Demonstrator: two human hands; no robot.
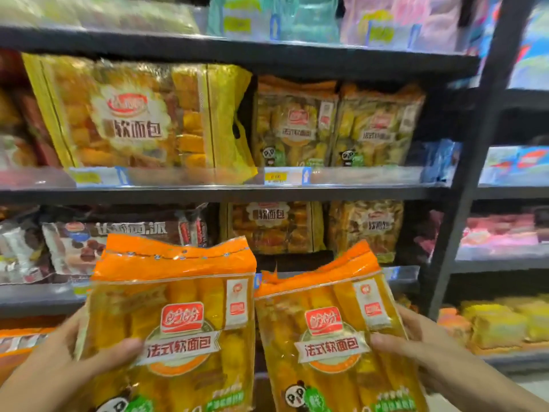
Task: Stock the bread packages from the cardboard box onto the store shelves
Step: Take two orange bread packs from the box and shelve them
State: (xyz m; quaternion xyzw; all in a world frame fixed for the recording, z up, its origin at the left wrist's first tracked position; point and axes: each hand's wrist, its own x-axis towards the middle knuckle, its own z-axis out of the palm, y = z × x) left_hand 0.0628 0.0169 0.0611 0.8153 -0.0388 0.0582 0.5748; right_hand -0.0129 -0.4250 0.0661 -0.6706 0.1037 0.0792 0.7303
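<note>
In front of the shelves, the left hand (74,352) is gripping one bread package (175,322) by its outer edge, and the right hand (421,349) is gripping a second package (329,334) likewise. Both are probably heading for the matching panda-marked packs (335,126) on the middle shelf (208,191); keeping them upright, labels forward, is helping them slot in neatly.

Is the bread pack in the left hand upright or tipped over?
Upright: the left bread pack has its orange sealed edge on top and its label reads level, held by the left hand.
</note>
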